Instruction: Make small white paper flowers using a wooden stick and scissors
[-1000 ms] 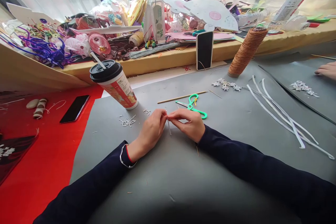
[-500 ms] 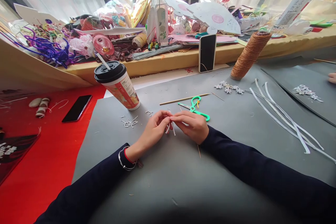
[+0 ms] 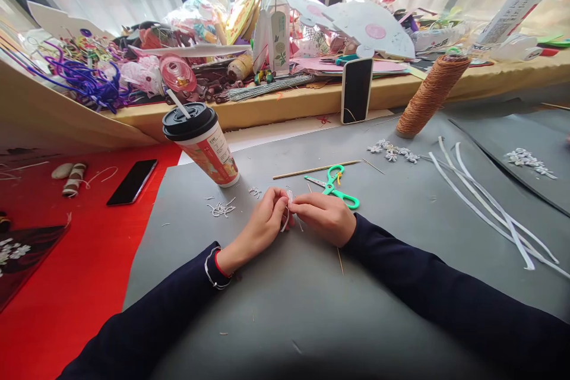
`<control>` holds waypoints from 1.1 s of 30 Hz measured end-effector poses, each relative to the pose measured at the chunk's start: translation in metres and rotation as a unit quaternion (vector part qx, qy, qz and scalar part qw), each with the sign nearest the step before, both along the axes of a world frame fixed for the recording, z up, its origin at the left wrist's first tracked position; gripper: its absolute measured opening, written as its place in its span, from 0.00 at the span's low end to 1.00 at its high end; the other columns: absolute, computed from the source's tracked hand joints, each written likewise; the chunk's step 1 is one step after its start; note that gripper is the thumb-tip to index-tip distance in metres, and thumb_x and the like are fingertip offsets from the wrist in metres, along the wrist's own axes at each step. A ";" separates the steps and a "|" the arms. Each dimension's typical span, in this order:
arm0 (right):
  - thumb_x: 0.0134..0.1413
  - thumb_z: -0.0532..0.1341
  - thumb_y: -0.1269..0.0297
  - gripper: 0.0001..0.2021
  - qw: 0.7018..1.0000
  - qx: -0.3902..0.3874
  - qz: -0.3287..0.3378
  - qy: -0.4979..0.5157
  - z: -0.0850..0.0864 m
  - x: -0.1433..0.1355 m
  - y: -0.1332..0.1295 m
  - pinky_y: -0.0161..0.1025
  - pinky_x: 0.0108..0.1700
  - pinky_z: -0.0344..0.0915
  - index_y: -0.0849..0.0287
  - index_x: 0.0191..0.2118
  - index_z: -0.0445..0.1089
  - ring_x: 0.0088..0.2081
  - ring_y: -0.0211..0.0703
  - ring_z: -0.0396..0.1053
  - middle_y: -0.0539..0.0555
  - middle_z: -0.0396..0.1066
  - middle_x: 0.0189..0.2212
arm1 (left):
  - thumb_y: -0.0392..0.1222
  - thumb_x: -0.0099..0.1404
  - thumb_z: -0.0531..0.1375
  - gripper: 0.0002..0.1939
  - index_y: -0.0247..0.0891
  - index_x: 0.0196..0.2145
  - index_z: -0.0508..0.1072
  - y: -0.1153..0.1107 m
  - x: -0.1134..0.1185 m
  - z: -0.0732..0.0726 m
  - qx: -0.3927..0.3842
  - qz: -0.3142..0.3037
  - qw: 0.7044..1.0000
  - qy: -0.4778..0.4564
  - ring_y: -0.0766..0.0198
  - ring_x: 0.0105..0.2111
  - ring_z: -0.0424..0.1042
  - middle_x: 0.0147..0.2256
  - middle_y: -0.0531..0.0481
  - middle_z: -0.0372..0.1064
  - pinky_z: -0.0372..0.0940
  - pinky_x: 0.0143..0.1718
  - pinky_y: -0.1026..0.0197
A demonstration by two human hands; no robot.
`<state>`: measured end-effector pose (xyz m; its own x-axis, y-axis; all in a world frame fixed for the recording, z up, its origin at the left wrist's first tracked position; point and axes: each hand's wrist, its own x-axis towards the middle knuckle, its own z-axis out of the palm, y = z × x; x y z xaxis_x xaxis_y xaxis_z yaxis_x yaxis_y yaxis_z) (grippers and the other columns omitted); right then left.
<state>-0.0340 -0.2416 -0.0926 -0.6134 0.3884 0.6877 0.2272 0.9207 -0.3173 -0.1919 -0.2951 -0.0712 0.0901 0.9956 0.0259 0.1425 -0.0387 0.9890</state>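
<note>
Close together over the grey mat (image 3: pixel 267 303), both hands pinch one small white cord piece (image 3: pixel 290 197). My left hand (image 3: pixel 266 218) has its thumb and fingertips closed on it, with a loop standing above the fingertips and loose ends hanging below. My right hand (image 3: pixel 326 217) grips the same piece from the right between thumb and forefinger. Green-handled scissors (image 3: pixel 332 188) lie open just behind my right hand. White cord scraps (image 3: pixel 221 209) are on the mat to the left. A thin wooden stick (image 3: pixel 317 170) lies behind the scissors.
A lidded paper cup (image 3: pixel 208 145) stands back left, near a phone (image 3: pixel 132 182) on red cloth. Further back are an upright phone (image 3: pixel 356 91) and a brown cord spool (image 3: pixel 431 97). White knotted flowers (image 3: pixel 392 149) and long white cords (image 3: pixel 485 199) lie right. Craft materials fill the sill.
My right hand has shifted slightly, and a white loop now shows above the fingertips. The whole view has moved a little. At the right edge, another person's hand has almost left the picture.
</note>
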 end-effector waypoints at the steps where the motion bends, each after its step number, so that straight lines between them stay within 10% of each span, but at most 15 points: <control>1: 0.55 0.52 0.70 0.10 1.000 0.008 -0.002 -0.002 0.000 0.000 0.000 0.35 0.37 0.68 0.54 0.37 0.70 0.35 0.38 0.70 0.54 0.72 0.34 | 0.46 0.65 0.47 0.08 0.39 0.33 0.57 0.000 0.000 0.000 0.000 0.003 1.000 -0.005 0.68 0.21 0.65 0.20 0.56 0.62 0.60 0.24 0.65; 15: 0.49 0.58 0.71 0.07 0.982 -0.142 0.016 0.125 0.005 -0.003 0.000 0.37 0.38 0.70 0.56 0.35 0.71 0.35 0.38 0.70 0.53 0.72 0.33 | 0.42 0.62 0.53 0.07 0.38 0.36 0.59 0.003 -0.003 0.004 0.030 -0.003 1.000 -0.004 0.66 0.31 0.71 0.31 0.51 0.68 0.66 0.34 0.61; 23: 0.42 0.64 0.64 0.06 0.854 -0.478 0.027 0.203 0.013 -0.003 0.001 0.38 0.33 0.71 0.60 0.29 0.72 0.27 0.39 0.71 0.51 0.71 0.25 | 0.42 0.63 0.52 0.07 0.38 0.37 0.60 0.002 -0.004 0.006 0.066 -0.015 0.997 0.040 0.65 0.31 0.71 0.31 0.49 0.71 0.66 0.36 0.60; 33: 0.41 0.64 0.65 0.05 0.844 -0.487 0.046 0.222 0.013 -0.005 -0.003 0.37 0.30 0.69 0.59 0.28 0.72 0.25 0.37 0.69 0.49 0.70 0.24 | 0.43 0.59 0.56 0.08 0.36 0.33 0.62 0.000 -0.004 0.006 0.056 -0.021 0.998 0.029 0.66 0.27 0.71 0.28 0.51 0.69 0.68 0.29 0.63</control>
